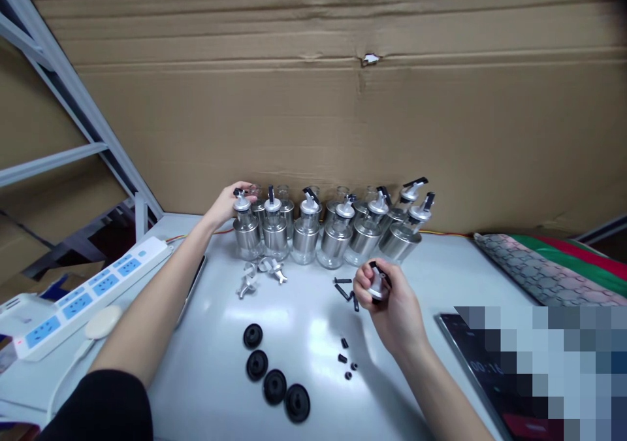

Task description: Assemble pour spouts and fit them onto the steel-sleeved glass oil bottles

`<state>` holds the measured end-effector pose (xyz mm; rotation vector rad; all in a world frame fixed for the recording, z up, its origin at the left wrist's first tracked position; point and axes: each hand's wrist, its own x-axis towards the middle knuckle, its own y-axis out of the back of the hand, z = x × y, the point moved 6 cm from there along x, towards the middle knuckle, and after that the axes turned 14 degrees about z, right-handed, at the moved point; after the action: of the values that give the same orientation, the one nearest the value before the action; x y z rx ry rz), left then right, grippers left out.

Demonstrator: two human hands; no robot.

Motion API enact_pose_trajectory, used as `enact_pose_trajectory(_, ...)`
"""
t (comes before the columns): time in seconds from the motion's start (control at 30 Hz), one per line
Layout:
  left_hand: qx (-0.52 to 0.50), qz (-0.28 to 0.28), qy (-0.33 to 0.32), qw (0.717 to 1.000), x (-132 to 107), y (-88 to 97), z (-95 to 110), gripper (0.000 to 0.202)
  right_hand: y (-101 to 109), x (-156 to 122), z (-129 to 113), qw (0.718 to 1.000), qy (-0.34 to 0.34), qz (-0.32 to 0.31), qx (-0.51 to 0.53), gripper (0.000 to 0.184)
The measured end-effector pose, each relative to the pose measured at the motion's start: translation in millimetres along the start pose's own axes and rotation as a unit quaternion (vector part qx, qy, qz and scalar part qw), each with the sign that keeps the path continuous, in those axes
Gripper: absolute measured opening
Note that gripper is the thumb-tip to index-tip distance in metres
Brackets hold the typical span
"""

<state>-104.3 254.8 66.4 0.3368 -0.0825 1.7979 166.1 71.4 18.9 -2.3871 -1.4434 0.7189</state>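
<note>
A row of several glass-and-metal dispenser bottles (pixel 337 228) with silver pourer caps stands at the back of the white table (pixel 304 323). My left hand (pixel 228 204) reaches to the leftmost bottle (pixel 245 228), fingers closed around its cap. My right hand (pixel 389 307) hovers over the table's middle, closed on a silver pourer cap (pixel 377 286) with a black lever. Loose silver spouts (pixel 259 274) lie in front of the bottles. Several black round seals (pixel 272 372) sit near the front, and small black plugs (pixel 347 359) and black levers (pixel 344 289) lie beside my right hand.
A white power strip (pixel 93 291) with blue sockets lies at the left, next to a grey metal shelf frame (pixel 73 101). A cardboard wall (pixel 343 88) backs the table. A patterned cloth (pixel 543 264) and a dark device (pixel 484 369) sit at the right.
</note>
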Motion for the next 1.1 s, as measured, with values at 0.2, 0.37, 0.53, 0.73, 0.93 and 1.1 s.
enact_pose_trajectory(0.2,-0.053,0.206,-0.162,0.964,4,38.1,24,0.019,8,7,-5,0.998,0.053,0.042,-0.017,0.034)
enact_pose_trajectory(0.37,-0.098,0.303,-0.366,0.875,-36,82.0,101,0.018,6,4,-11,0.991,0.131,0.019,0.021,0.022)
enact_pose_trajectory(0.53,-0.197,0.212,-0.460,0.840,-121,59.6,149,0.031,1,-4,-8,0.971,0.236,-0.013,-0.038,0.040)
enact_pose_trajectory(0.73,-0.159,0.021,-0.164,0.973,-191,-23.0,75,0.032,-7,-7,4,0.955,0.250,-0.053,-0.150,0.038)
enact_pose_trajectory(0.93,-0.112,-0.051,-0.148,0.981,-210,-47.9,30,0.029,-3,-16,-6,0.908,0.346,-0.014,-0.236,0.019)
enact_pose_trajectory(1.1,-0.106,-0.069,-0.149,0.981,-206,-50.9,27,0.026,-13,-34,-11,0.863,0.426,-0.064,-0.264,0.022)
